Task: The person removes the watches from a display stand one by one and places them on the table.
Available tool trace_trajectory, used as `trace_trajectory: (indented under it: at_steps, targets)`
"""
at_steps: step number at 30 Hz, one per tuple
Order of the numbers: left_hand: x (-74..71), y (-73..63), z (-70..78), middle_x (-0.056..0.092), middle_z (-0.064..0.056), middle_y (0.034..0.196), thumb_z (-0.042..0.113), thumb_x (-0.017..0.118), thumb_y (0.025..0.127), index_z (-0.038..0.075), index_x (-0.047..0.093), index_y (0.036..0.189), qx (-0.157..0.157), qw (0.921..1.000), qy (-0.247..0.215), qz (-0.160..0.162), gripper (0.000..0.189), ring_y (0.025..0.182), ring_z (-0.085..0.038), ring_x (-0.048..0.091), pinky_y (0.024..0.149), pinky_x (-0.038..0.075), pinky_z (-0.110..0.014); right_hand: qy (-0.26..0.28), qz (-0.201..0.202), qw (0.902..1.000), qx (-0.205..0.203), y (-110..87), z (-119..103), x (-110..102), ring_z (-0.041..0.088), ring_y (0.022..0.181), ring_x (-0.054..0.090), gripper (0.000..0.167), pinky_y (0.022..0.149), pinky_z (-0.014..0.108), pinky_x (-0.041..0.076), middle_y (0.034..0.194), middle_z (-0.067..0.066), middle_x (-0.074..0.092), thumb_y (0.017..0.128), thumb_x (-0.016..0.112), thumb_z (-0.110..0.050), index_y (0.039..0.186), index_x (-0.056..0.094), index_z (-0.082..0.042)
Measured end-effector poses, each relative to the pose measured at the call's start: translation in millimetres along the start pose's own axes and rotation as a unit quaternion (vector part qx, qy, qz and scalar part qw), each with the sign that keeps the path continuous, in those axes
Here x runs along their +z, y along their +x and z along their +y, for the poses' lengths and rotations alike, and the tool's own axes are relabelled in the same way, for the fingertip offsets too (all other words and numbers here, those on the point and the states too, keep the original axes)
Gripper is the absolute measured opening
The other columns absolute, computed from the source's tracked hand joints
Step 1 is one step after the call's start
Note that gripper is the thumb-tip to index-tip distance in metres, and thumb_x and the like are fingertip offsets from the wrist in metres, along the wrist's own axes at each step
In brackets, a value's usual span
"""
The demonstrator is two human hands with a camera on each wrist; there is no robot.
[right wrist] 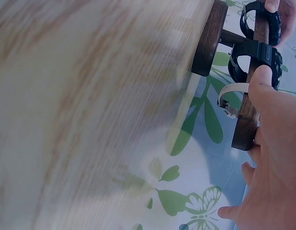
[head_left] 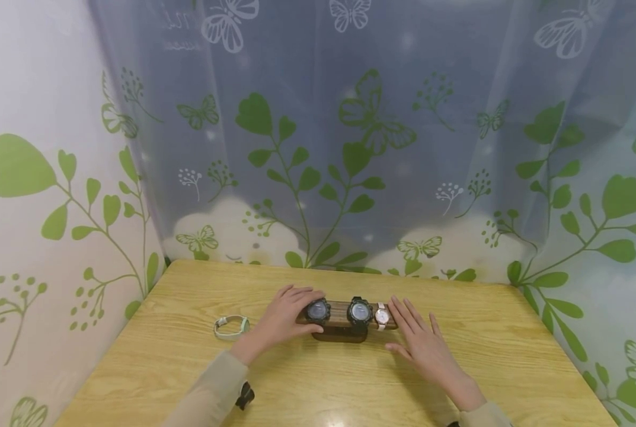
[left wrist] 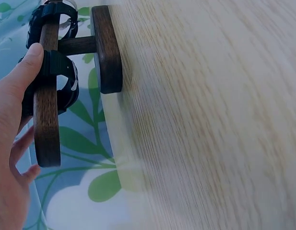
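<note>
A dark wooden watch stand [head_left: 341, 335] bears two black watches and a white-strapped watch [head_left: 382, 316] on its bar. My left hand [head_left: 283, 317] pinches the left black watch [head_left: 318, 309] between thumb and fingers. In the left wrist view the thumb lies on its strap [left wrist: 55, 63], with fingers behind the bar. The other black watch [head_left: 359, 311] sits right of the bar's middle. Beside the white-strapped watch, at the bar's right end, is my right hand [head_left: 430, 350], its fingers fairly straight and thumb apart. In the right wrist view its thumb partly hides that watch's strap [right wrist: 230, 91].
A pale green watch [head_left: 231, 327] lies on the wooden table [head_left: 163, 367], left of my left hand. A small black object [head_left: 245, 396] shows by the left sleeve. Behind the table hangs a curtain [head_left: 318, 178] with leaves and butterflies.
</note>
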State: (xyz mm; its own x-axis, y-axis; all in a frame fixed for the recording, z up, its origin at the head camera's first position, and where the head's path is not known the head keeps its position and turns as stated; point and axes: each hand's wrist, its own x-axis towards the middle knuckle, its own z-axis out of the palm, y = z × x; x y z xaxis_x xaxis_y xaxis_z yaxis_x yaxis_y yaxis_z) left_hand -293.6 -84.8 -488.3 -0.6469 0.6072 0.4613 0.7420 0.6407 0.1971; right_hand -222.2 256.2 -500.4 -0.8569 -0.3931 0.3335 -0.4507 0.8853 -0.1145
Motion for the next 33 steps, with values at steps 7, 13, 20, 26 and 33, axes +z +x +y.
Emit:
trace_trajectory:
  at_steps: [7,13,20,26,33]
  targets:
    - [-7.0,-7.6,-5.3,0.062,-0.009,0.141,0.05,0.081,0.081,0.016,0.058,0.143,-0.007,0.9999,-0.01,-0.003,0.074,0.132,-0.028,0.056,0.119,0.032,-0.056,0.003,0.012,0.9999,-0.005,-1.5,-0.6,0.1,0.037,0.151,0.026,0.09,0.113,0.076,0.02,0.169,0.004,0.018,0.094,0.07,-0.042,0.164,0.017,-0.02]
    - [-11.3,-13.3,-11.8,0.063,-0.011,0.139,0.049,0.083,0.08,0.016,0.059,0.142,-0.015,0.9999,-0.002,-0.001,0.074,0.131,-0.029,0.056,0.119,0.031,-0.056,0.004,0.012,0.9999,-0.004,-1.4,-1.1,-0.3,0.037,0.151,0.025,0.091,0.113,0.076,0.02,0.169,0.007,0.02,0.094,0.071,-0.039,0.164,0.018,-0.018]
    - [-20.2,-19.1,-15.1,0.064,-0.01,0.137,0.045,0.085,0.078,0.013,0.06,0.14,-0.021,0.9998,0.006,0.001,0.074,0.129,-0.032,0.057,0.119,0.031,-0.058,0.0,0.012,0.9999,-0.006,-0.8,-0.6,0.1,0.036,0.152,0.024,0.09,0.113,0.076,0.019,0.168,0.009,0.022,0.094,0.07,-0.04,0.164,0.018,-0.018]
    - [-26.0,-25.8,-18.9,0.064,-0.011,0.138,0.041,0.087,0.077,0.011,0.061,0.139,-0.031,0.9995,0.004,0.009,0.074,0.129,-0.033,0.057,0.119,0.031,-0.058,0.003,0.013,0.9999,-0.006,-0.3,-1.0,-1.3,0.037,0.151,0.026,0.091,0.113,0.076,0.019,0.17,0.003,0.017,0.094,0.071,-0.039,0.164,0.018,-0.019]
    - [-32.5,-33.2,-25.5,0.065,-0.01,0.136,0.04,0.088,0.076,0.011,0.061,0.139,-0.046,0.9989,0.0,0.01,0.075,0.128,-0.034,0.057,0.119,0.03,-0.058,0.008,-0.015,0.9998,0.008,0.0,-3.8,-4.2,0.038,0.152,0.024,0.089,0.116,0.074,0.016,0.17,0.005,0.016,0.095,0.069,-0.04,0.164,0.019,-0.015]
